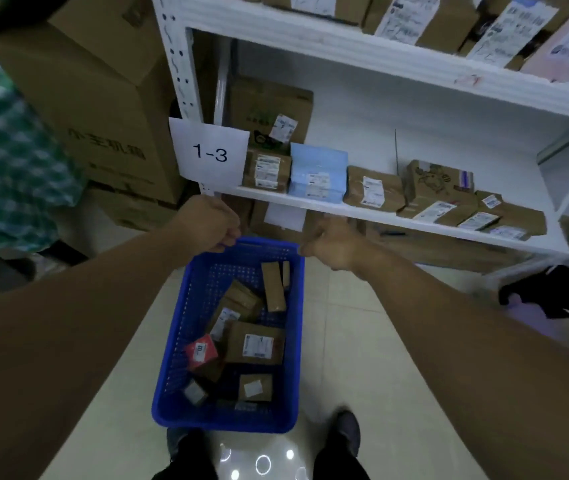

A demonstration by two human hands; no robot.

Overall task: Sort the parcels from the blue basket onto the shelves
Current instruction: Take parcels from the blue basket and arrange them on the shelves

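A tall corrugated carton stands far left. A paper sign marked 1-3 is fixed to the white shelf. The left grip is closed round the far left corner of the blue basket. This rectangular, perforated plastic basket is held low between the feet. Boxy cardboard parcels and a red packet are seen unsorted inside. The right grip is closed on the far right corner. Positioning is judged the step in hand. Release and a label check are called for next.
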